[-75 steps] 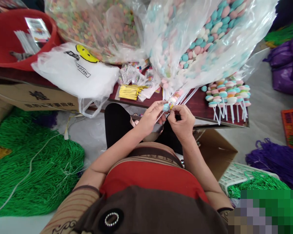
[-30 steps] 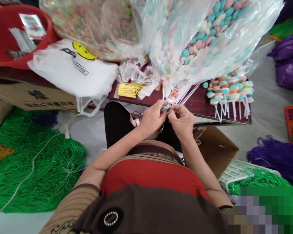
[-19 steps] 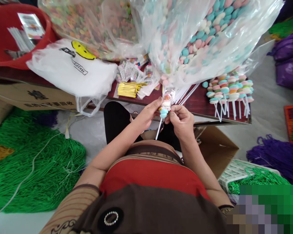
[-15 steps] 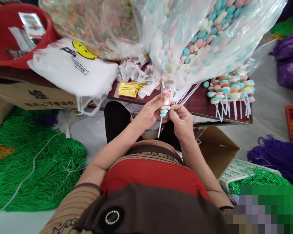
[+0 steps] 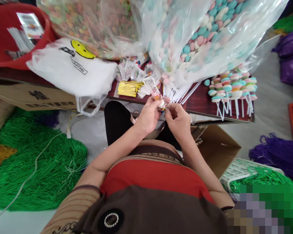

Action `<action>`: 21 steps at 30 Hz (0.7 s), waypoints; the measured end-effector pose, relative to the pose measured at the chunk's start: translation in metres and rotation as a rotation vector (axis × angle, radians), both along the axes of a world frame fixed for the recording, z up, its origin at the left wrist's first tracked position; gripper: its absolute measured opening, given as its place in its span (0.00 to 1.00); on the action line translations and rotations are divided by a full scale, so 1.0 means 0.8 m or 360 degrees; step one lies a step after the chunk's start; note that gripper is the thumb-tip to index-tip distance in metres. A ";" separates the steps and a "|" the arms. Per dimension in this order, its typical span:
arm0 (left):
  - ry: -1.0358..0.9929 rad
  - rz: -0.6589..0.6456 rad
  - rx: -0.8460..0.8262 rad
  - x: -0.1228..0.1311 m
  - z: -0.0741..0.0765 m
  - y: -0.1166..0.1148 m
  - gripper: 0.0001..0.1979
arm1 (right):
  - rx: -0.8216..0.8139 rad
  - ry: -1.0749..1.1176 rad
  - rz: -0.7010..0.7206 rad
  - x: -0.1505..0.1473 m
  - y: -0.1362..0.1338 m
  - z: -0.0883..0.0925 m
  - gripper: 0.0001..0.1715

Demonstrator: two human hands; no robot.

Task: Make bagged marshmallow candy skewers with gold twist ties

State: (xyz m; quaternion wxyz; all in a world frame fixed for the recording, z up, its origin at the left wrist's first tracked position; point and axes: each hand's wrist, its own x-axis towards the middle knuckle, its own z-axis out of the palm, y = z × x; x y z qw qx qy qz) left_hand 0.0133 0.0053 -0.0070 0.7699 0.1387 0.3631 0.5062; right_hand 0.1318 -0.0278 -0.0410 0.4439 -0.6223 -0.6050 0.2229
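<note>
Over the table's front edge, a candy skewer in a printed clear wrapper [image 5: 154,88] is between my hands, its upper end leaning to the left. My left hand [image 5: 148,115] is closed around the wrapped candies. Close beside it, my right hand [image 5: 178,120] pinches at the wrapper's lower end with thumb and forefinger. Fingers hide most of the candies, and the stick does not show. Just beyond the hands lie loose white sticks [image 5: 177,93], a bundle of yellow twist ties [image 5: 129,89] and printed wrappers [image 5: 130,70].
Large clear bags of pink, white and blue candies [image 5: 200,40] and of orange-green candies [image 5: 92,29] stand at the back. Finished candy skewers [image 5: 233,86] are piled on the right. A white plastic bag [image 5: 97,73] and red basin [image 5: 45,40] are left; an open carton [image 5: 216,146] sits below.
The wrapped skewer has tilted, its upper end swinging left. Its blue candies and white stick, visible before, are now hidden. My right fingers have shifted to the wrapper's lower end.
</note>
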 end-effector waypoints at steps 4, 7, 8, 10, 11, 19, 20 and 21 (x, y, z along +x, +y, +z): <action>0.0036 -0.0162 0.0012 -0.007 -0.004 0.000 0.06 | -0.0084 0.0079 0.0035 0.008 0.001 0.000 0.06; 0.0074 -0.0139 -0.0001 -0.009 -0.010 0.002 0.09 | 0.0033 -0.0072 0.0088 0.010 -0.002 0.006 0.09; 0.0079 -0.0119 -0.0021 -0.009 -0.012 0.002 0.10 | 0.0087 -0.0159 0.0104 0.009 -0.002 0.008 0.09; 0.0093 -0.0096 -0.0066 -0.009 -0.013 0.002 0.10 | 0.0172 -0.0323 0.0143 0.010 -0.003 0.011 0.10; 0.0102 -0.0091 -0.0082 -0.008 -0.013 0.002 0.11 | 0.0197 -0.0392 0.0162 0.010 -0.002 0.012 0.10; 0.0169 -0.0103 -0.0097 -0.008 -0.023 0.006 0.11 | 0.0196 -0.0495 0.0342 0.029 0.007 0.019 0.14; 0.0165 -0.0100 -0.0093 -0.008 -0.025 0.007 0.10 | 0.0185 -0.0488 0.0367 0.031 0.009 0.020 0.13; 0.0158 -0.0097 -0.0088 -0.007 -0.026 0.007 0.10 | 0.0181 -0.0488 0.0392 0.032 0.010 0.019 0.12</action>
